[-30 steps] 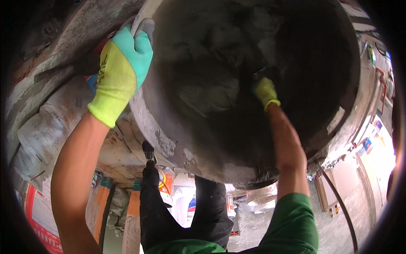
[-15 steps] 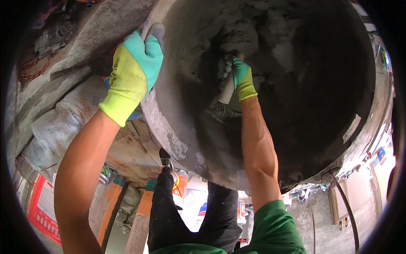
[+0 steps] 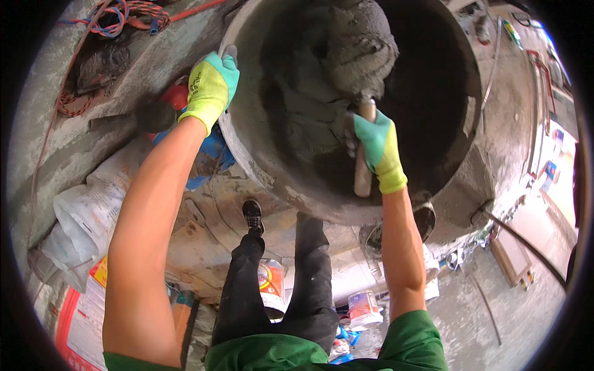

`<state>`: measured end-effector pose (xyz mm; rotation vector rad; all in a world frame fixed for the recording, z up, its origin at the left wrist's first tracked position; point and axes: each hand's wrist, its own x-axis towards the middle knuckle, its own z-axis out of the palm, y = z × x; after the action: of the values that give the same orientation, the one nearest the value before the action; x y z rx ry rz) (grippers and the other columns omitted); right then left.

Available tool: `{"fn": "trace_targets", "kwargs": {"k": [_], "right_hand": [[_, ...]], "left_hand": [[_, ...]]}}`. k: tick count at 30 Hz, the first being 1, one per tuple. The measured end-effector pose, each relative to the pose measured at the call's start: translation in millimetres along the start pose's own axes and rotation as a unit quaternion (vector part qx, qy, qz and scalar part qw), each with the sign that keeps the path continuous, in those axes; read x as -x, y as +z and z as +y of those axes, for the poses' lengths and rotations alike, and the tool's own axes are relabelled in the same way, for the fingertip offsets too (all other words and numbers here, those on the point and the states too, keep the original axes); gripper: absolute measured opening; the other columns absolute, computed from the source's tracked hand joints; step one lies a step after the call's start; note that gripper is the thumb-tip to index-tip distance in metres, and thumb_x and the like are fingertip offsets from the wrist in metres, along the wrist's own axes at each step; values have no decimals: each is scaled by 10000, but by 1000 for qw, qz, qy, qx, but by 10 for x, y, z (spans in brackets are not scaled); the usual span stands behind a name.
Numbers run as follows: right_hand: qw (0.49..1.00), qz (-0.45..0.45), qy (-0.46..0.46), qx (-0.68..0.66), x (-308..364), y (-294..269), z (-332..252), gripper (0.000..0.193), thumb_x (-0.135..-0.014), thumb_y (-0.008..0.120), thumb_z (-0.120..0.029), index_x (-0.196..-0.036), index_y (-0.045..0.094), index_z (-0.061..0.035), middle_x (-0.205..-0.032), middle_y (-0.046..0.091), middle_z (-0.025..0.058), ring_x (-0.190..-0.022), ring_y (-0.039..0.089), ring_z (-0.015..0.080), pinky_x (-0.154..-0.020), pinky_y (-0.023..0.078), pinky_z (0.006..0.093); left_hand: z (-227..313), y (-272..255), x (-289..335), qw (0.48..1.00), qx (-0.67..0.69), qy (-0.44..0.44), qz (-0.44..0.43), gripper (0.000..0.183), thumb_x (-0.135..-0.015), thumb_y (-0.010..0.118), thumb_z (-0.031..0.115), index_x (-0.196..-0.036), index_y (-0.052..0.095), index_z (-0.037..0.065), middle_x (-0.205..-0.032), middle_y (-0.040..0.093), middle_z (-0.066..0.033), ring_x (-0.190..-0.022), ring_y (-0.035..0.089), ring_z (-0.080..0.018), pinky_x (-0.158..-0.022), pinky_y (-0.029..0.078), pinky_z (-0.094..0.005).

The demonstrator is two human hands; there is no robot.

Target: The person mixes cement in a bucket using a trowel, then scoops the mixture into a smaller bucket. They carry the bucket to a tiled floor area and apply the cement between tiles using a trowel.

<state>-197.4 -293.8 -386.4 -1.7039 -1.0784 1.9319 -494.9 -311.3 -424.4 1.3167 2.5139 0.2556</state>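
A big round grey tub [image 3: 250, 164] with a mortar-crusted rim stands before me, wet grey mortar [image 3: 309, 114] inside it. My left hand [image 3: 213, 86], in a yellow and teal glove, is closed over the tub's left rim. Over the right part of the tub, my gloved right hand [image 3: 378, 145] wraps round the handle of a trowel [image 3: 363, 176]. A large lump of mortar [image 3: 362, 52] sits on the trowel and covers its blade. The fingertips of that glove are smeared grey.
White sacks [image 3: 93, 207] lie at the left, near a dark round-headed tool [image 3: 154, 116]. Coiled red and blue cords [image 3: 136, 13] are at the far left. Paint pails [image 3: 365, 310] stand near my legs. A dark hose [image 3: 526, 244] runs along the right.
The trowel has come up out of the tub's depth with a lump of mortar on it. My right hand has moved nearer and slightly right. My left hand stays on the rim.
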Motion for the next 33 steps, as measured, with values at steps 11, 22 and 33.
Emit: {"fn": "trace_targets", "kwargs": {"k": [11, 22, 33], "right_hand": [[878, 369, 1, 304, 3391, -857, 704, 126, -815, 595, -84, -886, 619, 17, -688, 641, 67, -600, 586, 143, -573, 481, 290], [863, 398, 304, 69, 2835, -1089, 2305, 172, -804, 586, -198, -783, 579, -28, -587, 570, 51, -466, 555, 133, -424, 420, 261], [780, 219, -99, 578, 1725, -1380, 1, 166, -784, 601, -140, -792, 518, 3, -650, 581, 187, -592, 597, 347, -544, 459, 420]], "left_hand": [[-163, 110, -147, 997, -12, 72, -11, 494, -871, 427, 372, -782, 657, -57, -789, 590, -315, -827, 595, -485, -685, 456, -535], [-230, 152, -202, 998, -16, 52, -4, 567, -889, 405, 450, -909, 645, -64, -910, 595, -329, -924, 572, -489, -765, 457, -508], [-20, 3, -26, 1000, 23, 7, -17, 586, -929, 383, 473, -841, 641, -45, -803, 587, -319, -833, 580, -487, -692, 447, -530]]}}
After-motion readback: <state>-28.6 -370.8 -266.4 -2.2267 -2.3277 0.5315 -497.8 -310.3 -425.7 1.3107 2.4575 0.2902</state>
